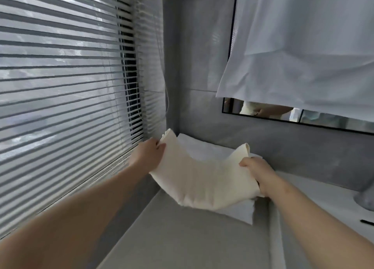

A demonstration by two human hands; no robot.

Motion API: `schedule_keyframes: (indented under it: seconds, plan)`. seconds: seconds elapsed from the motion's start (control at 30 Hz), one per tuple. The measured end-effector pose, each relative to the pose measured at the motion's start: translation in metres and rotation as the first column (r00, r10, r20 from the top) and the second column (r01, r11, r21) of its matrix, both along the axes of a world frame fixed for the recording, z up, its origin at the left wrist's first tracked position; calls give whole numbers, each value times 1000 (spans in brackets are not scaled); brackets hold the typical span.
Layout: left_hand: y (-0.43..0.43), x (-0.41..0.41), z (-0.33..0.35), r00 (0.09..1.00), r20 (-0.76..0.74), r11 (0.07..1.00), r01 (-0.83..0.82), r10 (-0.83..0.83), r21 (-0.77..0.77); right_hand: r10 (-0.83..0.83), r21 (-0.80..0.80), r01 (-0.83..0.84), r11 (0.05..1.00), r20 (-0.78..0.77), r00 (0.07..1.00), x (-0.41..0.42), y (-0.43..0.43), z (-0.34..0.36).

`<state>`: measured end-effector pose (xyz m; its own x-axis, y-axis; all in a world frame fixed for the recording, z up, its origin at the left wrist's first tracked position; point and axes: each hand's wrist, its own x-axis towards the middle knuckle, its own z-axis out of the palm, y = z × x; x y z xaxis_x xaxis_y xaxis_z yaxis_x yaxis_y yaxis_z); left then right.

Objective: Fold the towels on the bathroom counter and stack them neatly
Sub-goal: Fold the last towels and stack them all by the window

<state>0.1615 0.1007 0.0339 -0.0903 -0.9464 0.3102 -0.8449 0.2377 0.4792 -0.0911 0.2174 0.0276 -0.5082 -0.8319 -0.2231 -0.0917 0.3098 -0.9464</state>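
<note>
A cream folded towel (200, 179) sags in the air between both hands, just above the counter (182, 238). My left hand (149, 153) pinches its far left edge near the window. My right hand (255, 171) grips its right edge, fingers curled under the cloth. Beneath it a white towel (204, 147) lies flat in the corner of the counter, with its near corner (240, 214) showing below the cream one.
Window blinds (66, 98) run along the left, close to my left arm. A mirror (283, 115) on the grey back wall is mostly covered by a hanging white cloth (303, 52). A grey rounded object (366, 196) stands at the right edge.
</note>
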Motion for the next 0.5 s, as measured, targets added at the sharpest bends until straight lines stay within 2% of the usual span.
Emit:
schedule_keyframes:
  seconds: [0.17,0.37,0.5]
  plan:
    - [-42,2,-2,996,-26,996,84,-84,-6,-96,-29,94,995,-81,992,1,-18,-2]
    - [-81,-1,5,985,-98,990,137,-139,-26,-176,-64,175,983,-11,984,-7,-25,1]
    - [-97,-9,8,983,-89,987,156,-158,-28,-244,-82,240,967,-37,969,-22,-30,-3]
